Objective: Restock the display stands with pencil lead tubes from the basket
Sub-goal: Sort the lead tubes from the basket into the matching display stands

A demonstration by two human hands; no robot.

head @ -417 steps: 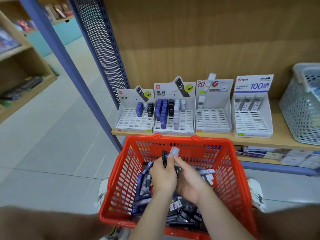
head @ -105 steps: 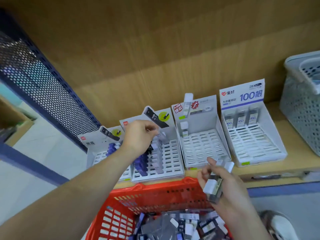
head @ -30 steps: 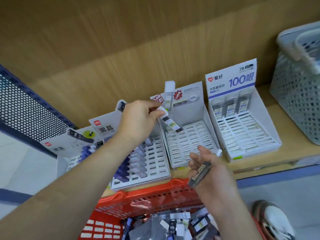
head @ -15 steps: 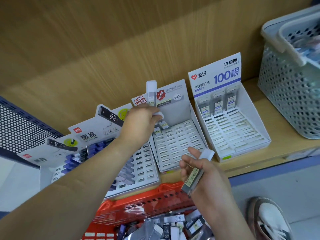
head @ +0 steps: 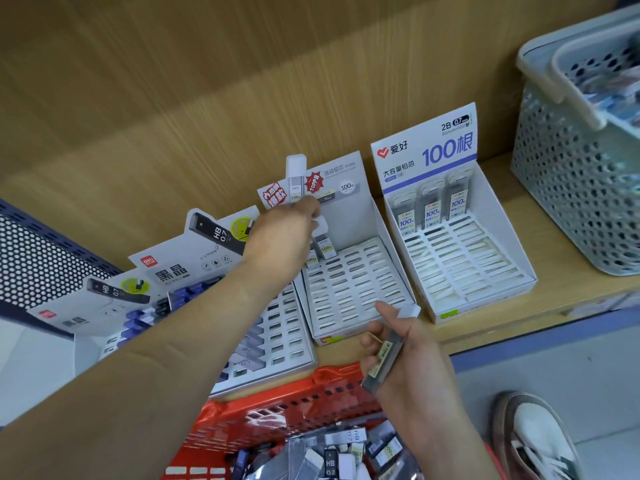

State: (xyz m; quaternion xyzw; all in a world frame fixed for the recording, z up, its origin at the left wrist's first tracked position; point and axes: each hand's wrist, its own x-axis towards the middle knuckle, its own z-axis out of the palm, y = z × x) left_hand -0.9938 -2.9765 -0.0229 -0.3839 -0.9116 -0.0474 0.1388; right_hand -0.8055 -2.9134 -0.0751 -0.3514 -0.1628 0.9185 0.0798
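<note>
White-capped lead tube (head: 320, 225) poised at the back row of the grey display stand (head: 356, 289), beside a standing tube (head: 311, 260), pinched at the cap by the left hand (head: 287, 237). Gripped ready in the right hand (head: 412, 348), a second tube (head: 382, 362), above the red basket (head: 273, 414) of stock. Likely to tip the standing tube or miss the slot if pushed in at a slant.

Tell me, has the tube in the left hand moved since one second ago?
Yes. The left hand has brought its tube down into the grey stand's back row, beside the other tube there.
</note>
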